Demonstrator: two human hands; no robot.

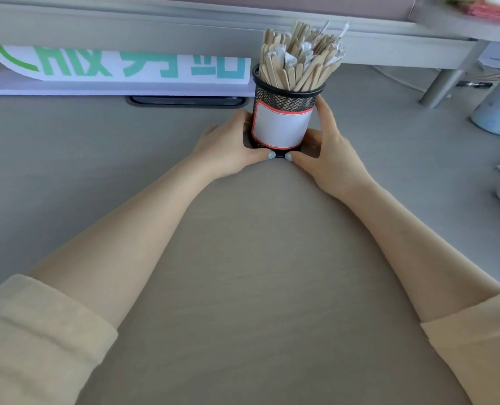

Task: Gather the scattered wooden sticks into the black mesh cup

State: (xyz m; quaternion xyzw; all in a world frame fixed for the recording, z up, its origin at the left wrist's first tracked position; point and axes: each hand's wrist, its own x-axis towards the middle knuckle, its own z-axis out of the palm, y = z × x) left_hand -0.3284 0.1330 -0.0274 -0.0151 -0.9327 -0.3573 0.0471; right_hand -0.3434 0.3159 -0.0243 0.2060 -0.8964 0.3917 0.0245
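The black mesh cup (285,100) stands upright on the grey table (242,258), a white label with a red border on its front. Several wooden sticks (298,58) fill it and fan out above the rim, some in white paper wrappers. My left hand (228,147) wraps the cup's lower left side. My right hand (327,153) wraps its lower right side. The two thumbs almost meet at the base in front. I see no loose sticks on the table.
A white sign with green and teal lettering (120,68) lies at the back left, with a dark cable slot (186,100) in front of it. A raised shelf with a metal leg (444,83) runs along the back. A white bottle (499,109) stands at the right edge.
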